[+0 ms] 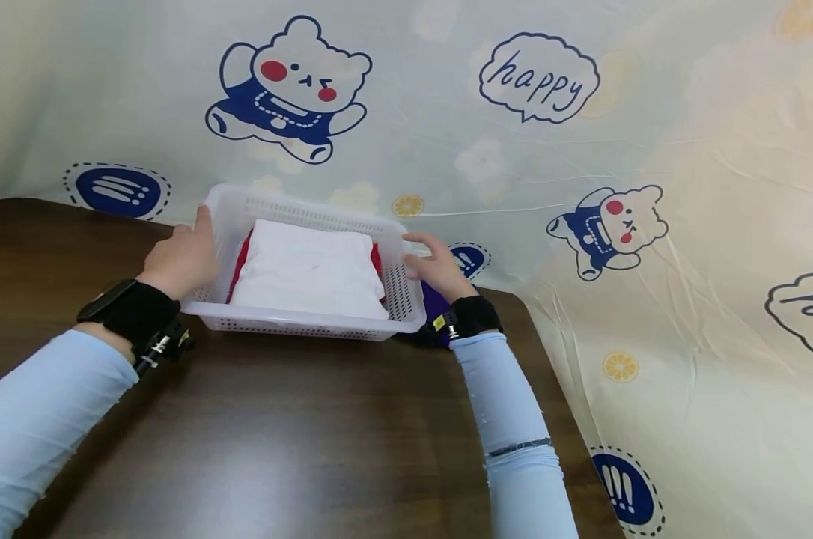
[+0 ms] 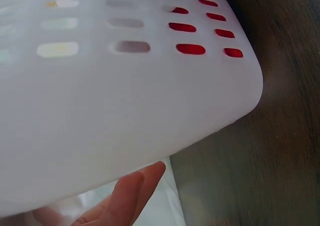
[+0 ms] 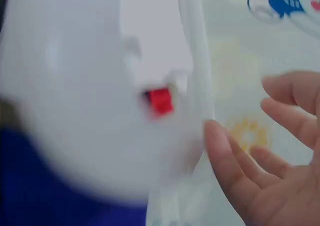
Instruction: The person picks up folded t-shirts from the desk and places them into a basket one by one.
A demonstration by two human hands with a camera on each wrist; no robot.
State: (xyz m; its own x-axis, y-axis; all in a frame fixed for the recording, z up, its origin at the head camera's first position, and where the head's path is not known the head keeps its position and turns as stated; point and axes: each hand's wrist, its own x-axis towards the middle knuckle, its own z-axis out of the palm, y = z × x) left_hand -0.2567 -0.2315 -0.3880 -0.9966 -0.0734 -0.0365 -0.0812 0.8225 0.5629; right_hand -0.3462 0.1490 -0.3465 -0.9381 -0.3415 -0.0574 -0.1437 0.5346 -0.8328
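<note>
A white plastic basket (image 1: 299, 323) with slotted walls stands on the dark table. In it lies a folded white cloth (image 1: 312, 269), with red cloth (image 1: 241, 263) showing at both sides beneath it. My left hand (image 1: 183, 258) is at the basket's left end, over the rim, index finger extended; the left wrist view shows its fingertips (image 2: 159, 170) right at the rim. At the right end is my right hand (image 1: 440, 266), fingers spread and loosely bent. In the right wrist view its thumb is right at the rim while the other fingers stand apart from it.
Purple-blue fabric (image 1: 435, 303) lies on the table (image 1: 326, 427) just right of the basket, partly hidden by the right wrist. A patterned cloth backdrop (image 1: 406, 97) with cartoon bears hangs behind the table and along its right side.
</note>
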